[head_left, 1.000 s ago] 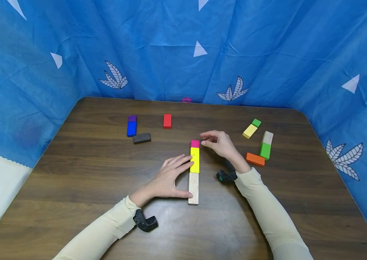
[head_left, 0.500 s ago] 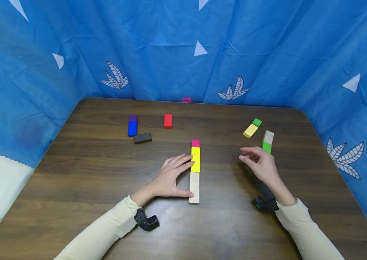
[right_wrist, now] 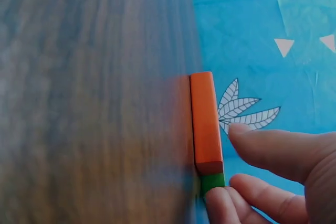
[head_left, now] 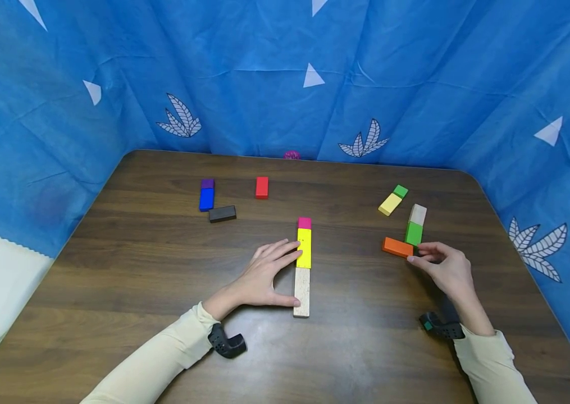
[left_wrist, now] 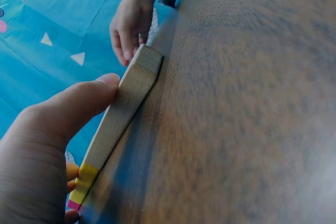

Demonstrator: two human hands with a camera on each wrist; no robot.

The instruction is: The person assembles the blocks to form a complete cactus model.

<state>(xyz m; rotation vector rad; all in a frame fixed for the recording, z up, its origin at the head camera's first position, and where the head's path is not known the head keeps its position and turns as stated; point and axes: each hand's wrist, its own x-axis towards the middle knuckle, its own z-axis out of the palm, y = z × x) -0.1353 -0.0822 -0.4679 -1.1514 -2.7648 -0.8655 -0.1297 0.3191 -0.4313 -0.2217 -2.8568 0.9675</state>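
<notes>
A line of blocks lies mid-table: a plain wood block (head_left: 302, 293) nearest, a yellow block (head_left: 304, 249), and a pink block (head_left: 304, 223) at the far end. My left hand (head_left: 256, 280) spreads along its left side, thumb touching the wood block and fingertips resting on the yellow one. At the right, my right hand (head_left: 446, 272) hovers by the right end of an orange block (head_left: 397, 247), fingers loosely bent. In the right wrist view the thumb stands beside the orange block (right_wrist: 206, 121), and the other fingertips come near a green block (right_wrist: 212, 183) behind it.
Beyond the orange block stand a green block with a whitish block (head_left: 418, 214) behind it, and a pale yellow block (head_left: 389, 204) with a small green one (head_left: 400, 191). Back left are blue (head_left: 206, 199), purple (head_left: 207, 183), black (head_left: 222, 214) and red (head_left: 261, 188) blocks.
My right hand has moved from beside the pink block to the right and nearer, reaching the orange block's right end. The left hand and the line of blocks have stayed put.
</notes>
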